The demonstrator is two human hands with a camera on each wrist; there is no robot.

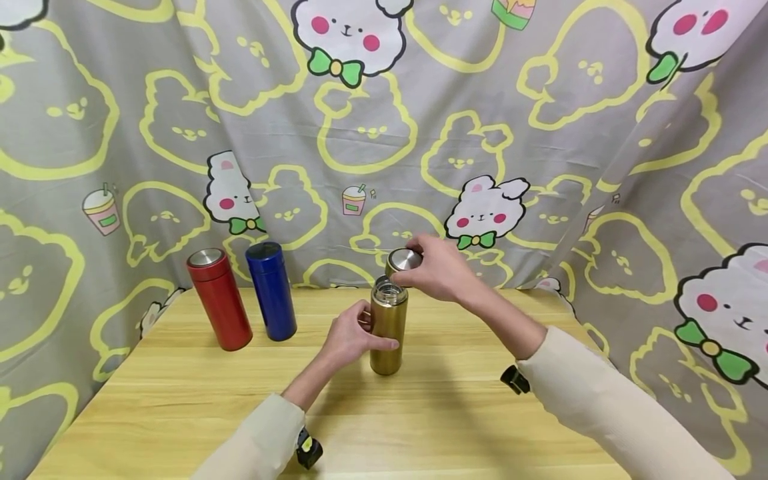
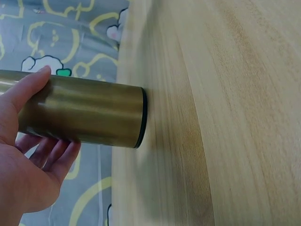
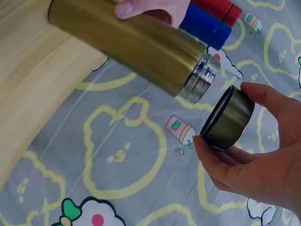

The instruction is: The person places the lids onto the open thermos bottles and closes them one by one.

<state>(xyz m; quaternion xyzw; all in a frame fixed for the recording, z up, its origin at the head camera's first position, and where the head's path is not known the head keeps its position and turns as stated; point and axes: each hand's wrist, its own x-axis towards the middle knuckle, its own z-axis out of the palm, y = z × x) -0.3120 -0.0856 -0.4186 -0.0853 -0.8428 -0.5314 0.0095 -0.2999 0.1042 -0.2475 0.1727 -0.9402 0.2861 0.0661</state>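
Note:
A gold thermos flask stands upright on the wooden table, its steel mouth uncovered. My left hand grips the flask's body, thumb on the near side and fingers round the other, as the left wrist view also shows. Just above the mouth and a little to the right, my right hand holds the gold lid by its rim between thumb and fingers. In the right wrist view the lid is apart from the threaded steel neck, with a small gap between them.
To the left on the table stand a red flask and a blue flask, both with lids on. Behind the table's far edge hangs a grey patterned curtain. A black wrist device sits at the left sleeve.

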